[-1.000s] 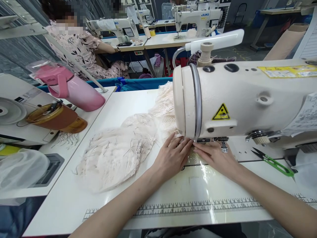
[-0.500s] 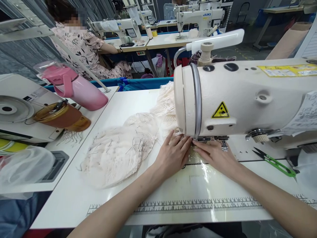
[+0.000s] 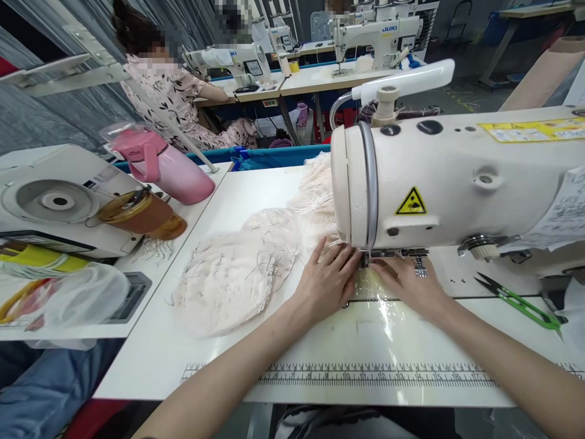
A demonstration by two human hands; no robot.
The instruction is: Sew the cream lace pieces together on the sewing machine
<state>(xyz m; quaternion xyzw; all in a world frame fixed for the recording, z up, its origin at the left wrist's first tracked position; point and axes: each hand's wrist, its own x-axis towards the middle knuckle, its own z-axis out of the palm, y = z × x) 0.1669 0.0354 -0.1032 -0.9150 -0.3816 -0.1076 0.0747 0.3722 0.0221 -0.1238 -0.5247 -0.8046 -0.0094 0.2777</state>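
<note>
A white sewing machine (image 3: 439, 183) fills the right side, its needle area low at the head's left end. My left hand (image 3: 326, 274) lies flat with fingers spread, fingertips on the edge of the pale gathered fabric (image 3: 315, 201) beside the presser foot (image 3: 365, 258). On the other side of the foot is my right hand (image 3: 411, 283), fingers stretched toward it; the machine arm hides part of them. Whether cloth lies under those fingertips cannot be made out. Pale cream lace-like fabric with dark loose threads (image 3: 233, 274) spreads over the table left of my left hand.
Green-handled thread snips (image 3: 521, 302) lie at the right. A printed ruler strip (image 3: 347, 375) runs along the table's front. On the left stand a pink bottle (image 3: 169, 164), a brown cup (image 3: 141, 213) and another machine (image 3: 59, 195). Beyond, a person (image 3: 159, 91) sits at a machine.
The view has shifted, so most things appear farther right. Both hands stay at the presser foot, with the right fingertips now slightly apart from the left ones.
</note>
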